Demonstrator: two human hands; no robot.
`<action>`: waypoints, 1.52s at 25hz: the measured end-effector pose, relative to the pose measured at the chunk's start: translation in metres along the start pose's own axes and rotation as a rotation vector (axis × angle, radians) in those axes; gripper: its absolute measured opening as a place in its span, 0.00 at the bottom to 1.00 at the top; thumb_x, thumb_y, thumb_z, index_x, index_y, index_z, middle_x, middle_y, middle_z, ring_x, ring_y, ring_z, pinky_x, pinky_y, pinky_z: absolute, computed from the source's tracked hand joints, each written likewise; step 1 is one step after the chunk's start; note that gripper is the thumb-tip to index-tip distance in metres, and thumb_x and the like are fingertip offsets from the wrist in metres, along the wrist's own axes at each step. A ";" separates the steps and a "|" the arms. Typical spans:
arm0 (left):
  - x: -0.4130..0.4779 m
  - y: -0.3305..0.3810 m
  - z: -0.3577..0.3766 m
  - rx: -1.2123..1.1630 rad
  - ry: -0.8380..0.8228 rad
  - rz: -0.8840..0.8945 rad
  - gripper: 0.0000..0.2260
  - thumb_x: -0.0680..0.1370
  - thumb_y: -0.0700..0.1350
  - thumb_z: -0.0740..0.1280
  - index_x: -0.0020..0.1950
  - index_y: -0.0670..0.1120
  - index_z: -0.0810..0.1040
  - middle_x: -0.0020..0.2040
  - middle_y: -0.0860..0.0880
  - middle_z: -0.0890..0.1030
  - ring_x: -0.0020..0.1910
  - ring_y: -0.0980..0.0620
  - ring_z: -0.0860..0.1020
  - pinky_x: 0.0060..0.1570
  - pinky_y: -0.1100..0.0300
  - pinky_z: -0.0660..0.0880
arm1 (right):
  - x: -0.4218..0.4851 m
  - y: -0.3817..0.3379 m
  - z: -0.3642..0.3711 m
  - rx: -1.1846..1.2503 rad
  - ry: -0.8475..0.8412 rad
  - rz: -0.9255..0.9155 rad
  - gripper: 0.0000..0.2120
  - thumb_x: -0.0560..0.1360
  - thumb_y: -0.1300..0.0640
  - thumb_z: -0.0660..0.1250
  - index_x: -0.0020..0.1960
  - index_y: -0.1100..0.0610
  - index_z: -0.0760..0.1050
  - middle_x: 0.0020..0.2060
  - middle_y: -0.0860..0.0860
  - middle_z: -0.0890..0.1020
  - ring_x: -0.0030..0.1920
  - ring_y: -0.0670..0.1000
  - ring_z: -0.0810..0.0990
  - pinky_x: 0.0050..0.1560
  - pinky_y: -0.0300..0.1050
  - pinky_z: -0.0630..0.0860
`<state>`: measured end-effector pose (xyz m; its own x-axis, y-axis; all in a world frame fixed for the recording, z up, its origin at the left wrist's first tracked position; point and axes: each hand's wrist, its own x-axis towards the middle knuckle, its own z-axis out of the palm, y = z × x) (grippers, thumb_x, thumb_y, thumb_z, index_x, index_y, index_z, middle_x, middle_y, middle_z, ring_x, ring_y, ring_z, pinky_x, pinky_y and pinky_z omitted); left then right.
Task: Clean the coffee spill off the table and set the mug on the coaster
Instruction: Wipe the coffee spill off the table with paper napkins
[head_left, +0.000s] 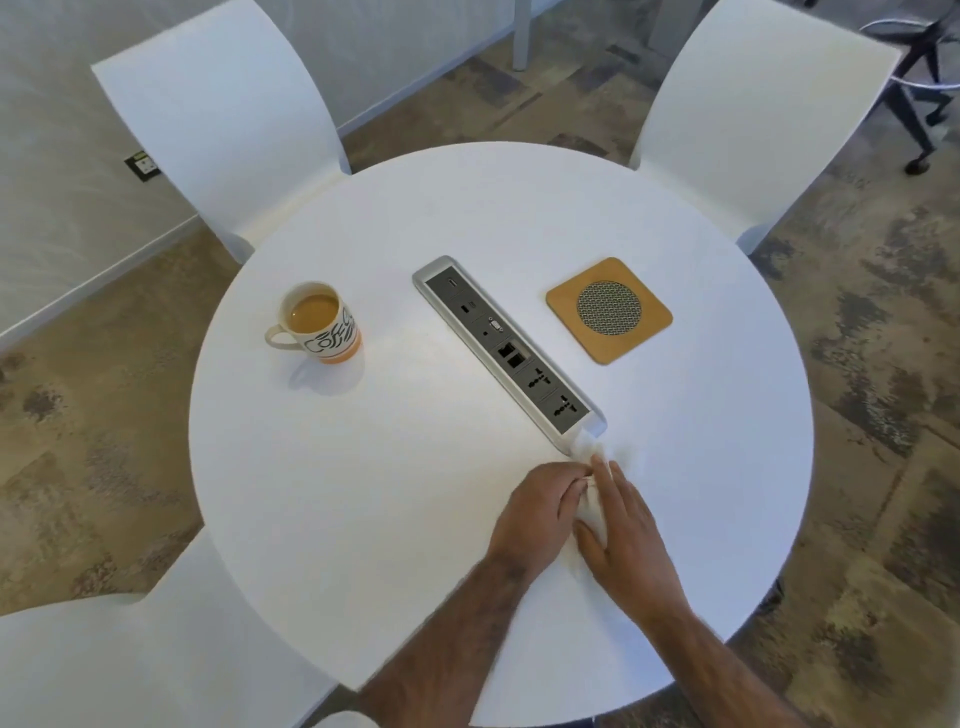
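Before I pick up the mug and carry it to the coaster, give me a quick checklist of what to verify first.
1. Coaster free: ok, nothing lies on it.
2. Mug upright: ok, it stands left of the socket strip, coffee inside.
3. Hands free: not ok, left hand and right hand are both on the tissue.
4. Spill gone: cannot tell; no stain shows on the table, but hands and tissue cover a patch.
5. Tissue off the sockets: not ok, its far edge reaches the strip's near end.
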<state>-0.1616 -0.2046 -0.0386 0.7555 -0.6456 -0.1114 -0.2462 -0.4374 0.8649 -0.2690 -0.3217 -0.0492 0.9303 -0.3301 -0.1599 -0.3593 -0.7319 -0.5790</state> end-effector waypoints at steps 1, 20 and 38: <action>-0.001 0.005 0.002 -0.165 0.026 -0.107 0.13 0.83 0.44 0.60 0.62 0.50 0.82 0.56 0.54 0.85 0.55 0.59 0.81 0.58 0.61 0.76 | 0.002 -0.007 0.004 0.095 0.053 0.044 0.38 0.82 0.55 0.65 0.84 0.46 0.47 0.82 0.50 0.61 0.82 0.50 0.60 0.77 0.57 0.68; -0.069 -0.127 -0.125 0.759 0.277 -0.311 0.27 0.85 0.54 0.49 0.83 0.46 0.54 0.84 0.42 0.52 0.83 0.40 0.51 0.80 0.41 0.50 | 0.092 -0.122 0.095 -0.416 -0.099 -0.206 0.37 0.82 0.37 0.52 0.84 0.59 0.52 0.84 0.61 0.48 0.84 0.62 0.45 0.82 0.64 0.50; -0.067 -0.122 -0.128 0.750 0.272 -0.325 0.28 0.85 0.54 0.45 0.84 0.44 0.51 0.84 0.44 0.51 0.83 0.42 0.51 0.80 0.42 0.50 | -0.064 -0.050 0.087 -0.467 -0.006 -0.012 0.38 0.83 0.40 0.54 0.85 0.58 0.47 0.85 0.57 0.46 0.84 0.59 0.46 0.81 0.57 0.47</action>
<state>-0.1045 -0.0281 -0.0738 0.9535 -0.2866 -0.0932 -0.2566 -0.9342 0.2477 -0.3039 -0.2120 -0.0792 0.9347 -0.3173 -0.1603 -0.3417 -0.9262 -0.1594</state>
